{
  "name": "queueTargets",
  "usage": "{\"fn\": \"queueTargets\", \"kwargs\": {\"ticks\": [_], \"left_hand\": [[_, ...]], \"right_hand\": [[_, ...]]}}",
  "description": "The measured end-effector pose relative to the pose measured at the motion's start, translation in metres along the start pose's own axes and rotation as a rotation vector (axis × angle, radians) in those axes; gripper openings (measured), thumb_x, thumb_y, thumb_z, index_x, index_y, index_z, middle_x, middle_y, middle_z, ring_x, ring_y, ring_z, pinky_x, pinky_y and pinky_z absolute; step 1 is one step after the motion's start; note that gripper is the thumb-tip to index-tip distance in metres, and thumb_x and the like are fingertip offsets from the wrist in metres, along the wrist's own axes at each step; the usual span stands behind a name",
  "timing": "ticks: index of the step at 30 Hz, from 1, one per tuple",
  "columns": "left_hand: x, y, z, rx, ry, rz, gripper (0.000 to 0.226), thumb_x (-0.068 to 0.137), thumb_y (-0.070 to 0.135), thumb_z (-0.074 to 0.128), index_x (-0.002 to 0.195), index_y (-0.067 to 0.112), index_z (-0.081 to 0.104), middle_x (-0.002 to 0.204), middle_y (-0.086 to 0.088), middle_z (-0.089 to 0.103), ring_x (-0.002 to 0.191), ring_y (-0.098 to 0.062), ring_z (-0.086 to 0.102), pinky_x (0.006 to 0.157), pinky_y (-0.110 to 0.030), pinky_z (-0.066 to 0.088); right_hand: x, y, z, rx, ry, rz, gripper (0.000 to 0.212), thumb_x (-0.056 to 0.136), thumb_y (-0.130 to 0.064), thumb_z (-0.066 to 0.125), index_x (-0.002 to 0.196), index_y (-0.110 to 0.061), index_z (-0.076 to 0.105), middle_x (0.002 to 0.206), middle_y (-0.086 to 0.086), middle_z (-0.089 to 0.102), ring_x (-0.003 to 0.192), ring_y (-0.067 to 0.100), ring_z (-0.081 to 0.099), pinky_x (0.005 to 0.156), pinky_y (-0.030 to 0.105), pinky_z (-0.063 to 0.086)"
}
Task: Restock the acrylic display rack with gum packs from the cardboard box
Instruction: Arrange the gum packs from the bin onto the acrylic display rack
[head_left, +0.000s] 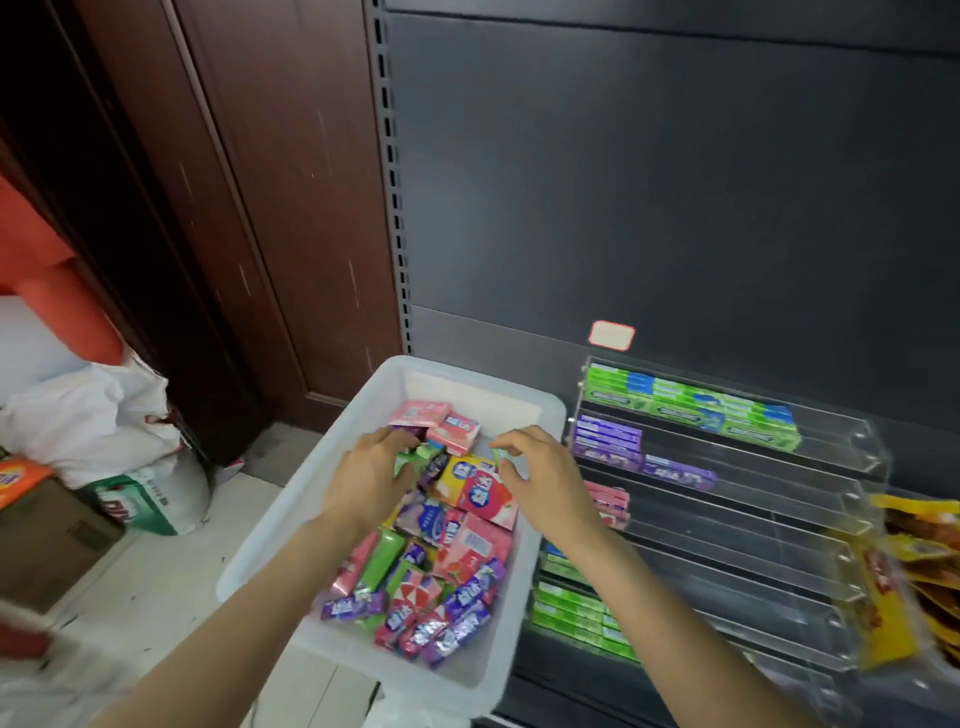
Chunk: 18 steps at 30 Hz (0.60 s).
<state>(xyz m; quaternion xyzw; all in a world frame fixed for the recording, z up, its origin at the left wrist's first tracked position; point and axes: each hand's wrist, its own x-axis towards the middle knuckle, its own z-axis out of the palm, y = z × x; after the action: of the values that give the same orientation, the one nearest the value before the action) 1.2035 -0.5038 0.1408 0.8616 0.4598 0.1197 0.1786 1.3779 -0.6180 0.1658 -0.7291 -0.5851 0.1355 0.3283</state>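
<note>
A white plastic bin (540, 415) holds several loose gum packs in pink, purple and green (457, 571). My left hand (371, 480) reaches into its middle, fingers curled round a green gum pack (408, 461). My right hand (545, 483) hovers over the bin's right side and pinches a thin green gum pack (497, 458) between thumb and fingertips. To the right stands the tiered acrylic display rack (810, 499). It has green packs (691, 405) on the top tier, purple packs (608, 441) below, a few pink packs (608, 501) under those and green packs (576, 613) near the bottom.
Yellow snack bags (914, 571) crowd the rack's right end. A dark shelf back panel (675, 208) rises behind it. On the floor at left lie a white plastic bag (93, 415), a green-and-white sack (150, 499) and a cardboard box (47, 540).
</note>
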Motion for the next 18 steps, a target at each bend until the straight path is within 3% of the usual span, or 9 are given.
{"fn": "queueTargets", "kwargs": {"ticks": [8,12,18], "left_hand": [[0.022,-0.043,0.024,-0.018,-0.238,0.050,0.041,0.089,0.018,0.061,0.129,0.011,0.052,0.130,-0.009,0.050,0.117,-0.026,0.050,0.098,-0.029,0.038],[0.025,-0.044,0.035,-0.017,-0.256,0.026,0.034,0.087,0.024,0.063,0.117,0.010,0.058,0.119,-0.009,0.050,0.107,-0.027,0.054,0.093,-0.030,0.041],[0.031,-0.042,0.034,-0.023,-0.228,0.038,0.021,0.089,0.014,0.057,0.109,0.006,0.061,0.118,-0.013,0.051,0.103,-0.030,0.057,0.091,-0.031,0.042]], "right_hand": [[0.023,-0.007,0.079,-0.181,-0.256,0.289,0.052,0.093,-0.017,0.052,0.143,-0.016,0.036,0.140,0.010,0.044,0.130,0.024,0.041,0.109,0.035,0.033],[0.019,-0.001,0.090,-0.271,-0.300,0.305,0.050,0.095,-0.019,0.051,0.142,-0.010,0.038,0.142,0.009,0.043,0.131,0.022,0.039,0.110,0.032,0.030],[0.024,0.002,0.089,-0.312,-0.298,0.292,0.042,0.094,-0.018,0.051,0.135,-0.010,0.048,0.139,0.006,0.044,0.128,0.021,0.040,0.110,0.032,0.031]]}}
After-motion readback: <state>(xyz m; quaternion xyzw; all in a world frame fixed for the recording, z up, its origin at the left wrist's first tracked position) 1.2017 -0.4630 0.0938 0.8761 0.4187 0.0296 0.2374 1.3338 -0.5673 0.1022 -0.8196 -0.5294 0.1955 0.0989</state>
